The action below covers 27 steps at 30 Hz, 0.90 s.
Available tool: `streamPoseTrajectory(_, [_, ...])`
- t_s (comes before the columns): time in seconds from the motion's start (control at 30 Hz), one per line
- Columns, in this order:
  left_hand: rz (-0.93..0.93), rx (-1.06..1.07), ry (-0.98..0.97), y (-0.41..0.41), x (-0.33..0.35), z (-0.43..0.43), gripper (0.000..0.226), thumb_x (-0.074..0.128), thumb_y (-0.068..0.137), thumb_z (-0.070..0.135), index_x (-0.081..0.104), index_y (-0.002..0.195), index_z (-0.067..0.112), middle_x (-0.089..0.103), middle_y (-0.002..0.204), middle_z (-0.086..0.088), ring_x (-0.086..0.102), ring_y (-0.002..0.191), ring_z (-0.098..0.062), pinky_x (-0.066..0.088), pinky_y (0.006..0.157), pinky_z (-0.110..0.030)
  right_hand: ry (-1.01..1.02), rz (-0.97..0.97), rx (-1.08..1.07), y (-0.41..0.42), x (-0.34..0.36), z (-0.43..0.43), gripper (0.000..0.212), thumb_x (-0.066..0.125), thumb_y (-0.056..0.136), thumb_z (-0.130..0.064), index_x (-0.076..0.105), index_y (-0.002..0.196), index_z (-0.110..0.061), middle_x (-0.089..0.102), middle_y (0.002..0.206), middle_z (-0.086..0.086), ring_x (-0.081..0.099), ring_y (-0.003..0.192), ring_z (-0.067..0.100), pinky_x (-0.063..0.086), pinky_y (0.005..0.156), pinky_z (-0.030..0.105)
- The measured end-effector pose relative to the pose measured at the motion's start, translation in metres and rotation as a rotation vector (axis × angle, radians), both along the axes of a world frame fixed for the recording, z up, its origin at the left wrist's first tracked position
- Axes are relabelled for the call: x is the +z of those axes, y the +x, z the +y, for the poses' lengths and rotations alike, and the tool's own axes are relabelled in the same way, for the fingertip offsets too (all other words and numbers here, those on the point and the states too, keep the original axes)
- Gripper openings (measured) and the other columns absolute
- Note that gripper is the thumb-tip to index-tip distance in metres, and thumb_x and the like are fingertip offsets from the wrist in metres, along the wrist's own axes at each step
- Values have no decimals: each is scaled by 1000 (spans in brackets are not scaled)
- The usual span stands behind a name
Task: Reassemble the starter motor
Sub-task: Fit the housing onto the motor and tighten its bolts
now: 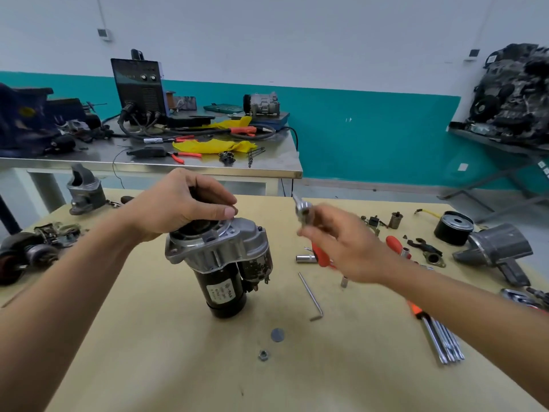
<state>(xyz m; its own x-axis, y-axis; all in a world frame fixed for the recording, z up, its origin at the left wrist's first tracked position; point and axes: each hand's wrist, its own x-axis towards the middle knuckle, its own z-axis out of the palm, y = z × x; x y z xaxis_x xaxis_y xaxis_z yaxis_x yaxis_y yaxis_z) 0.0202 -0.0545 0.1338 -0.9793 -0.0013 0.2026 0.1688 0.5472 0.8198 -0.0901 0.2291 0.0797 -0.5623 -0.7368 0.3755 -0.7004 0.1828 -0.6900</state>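
The left hand is curled round the top of the starter motor, stood upright on the table, while a blurred metal part is pinched in the right hand, seemingly to be aligned and fitted next.

**No Writing Can Be Read**

The only print in view is on a white label stuck to the black body of the starter motor. The label carries a small round emblem beside a short dark mark, with a few lines of characters below, all too blurred to read.
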Motion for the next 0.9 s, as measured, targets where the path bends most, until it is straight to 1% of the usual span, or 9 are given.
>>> streamPoseTrajectory(0.1, [-41,10,-90,2,12,1,33,76,71,44,77,99,26,79,94,2,74,91,-12,51,81,-35,25,-81,4,6,33,-15,18,48,105,-19,57,94,-31,60,76,-5,57,70,10,52,72,33])
streamPoseTrajectory(0.17, [-80,18,-208,1,22,5,39,73,71,54,73,103,32,79,90,10,73,85,-3,48,76,-30,156,-74,12,8,49,-22,21,46,106,-21,56,87,-22,50,68,-4,47,61,10,45,64,37])
streamPoseTrajectory(0.27, [-151,23,-414,-5,29,16,32,78,76,48,68,105,39,77,91,18,72,82,3,53,78,-26,458,113,82,9,68,-30,25,46,105,-24,62,91,-11,47,68,-1,44,62,12,44,64,42])
streamPoseTrajectory(0.4, [-162,-10,-493,-10,30,23,28,79,83,31,66,103,47,76,92,23,70,84,6,52,78,-21,611,318,121,13,92,-44,26,46,105,-29,65,100,-12,52,72,1,45,62,10,39,60,31])
streamPoseTrajectory(0.53, [-214,-43,-634,-9,37,26,27,72,90,31,62,90,56,74,92,27,69,91,3,52,89,-28,611,386,141,12,116,-57,29,46,106,-29,68,115,-13,54,69,-6,47,57,-2,36,54,14])
streamPoseTrajectory(0.7, [-294,-42,-786,-16,49,34,23,73,89,35,54,84,47,75,92,19,70,90,-4,54,91,-38,673,431,178,12,125,-70,30,46,106,-29,69,115,-12,51,67,-4,44,55,-1,35,51,13])
streamPoseTrajectory(0.77, [-290,-44,-797,-18,49,35,26,74,88,34,52,84,48,76,88,19,69,84,0,53,83,-33,685,427,181,11,124,-72,29,47,105,-29,70,110,-12,49,67,-5,43,55,0,35,52,12])
streamPoseTrajectory(0.83, [-228,-44,-744,-18,44,33,22,77,86,31,59,80,42,72,72,23,65,65,7,47,64,-22,690,417,178,11,123,-74,31,47,105,-29,70,108,-9,49,67,-3,43,55,1,36,52,12])
streamPoseTrajectory(0.9, [-155,-33,-704,-16,39,31,17,80,83,26,66,80,35,68,62,20,61,55,3,40,51,-12,696,412,178,11,123,-75,32,47,105,-29,70,105,-7,52,69,-1,44,56,1,37,52,12])
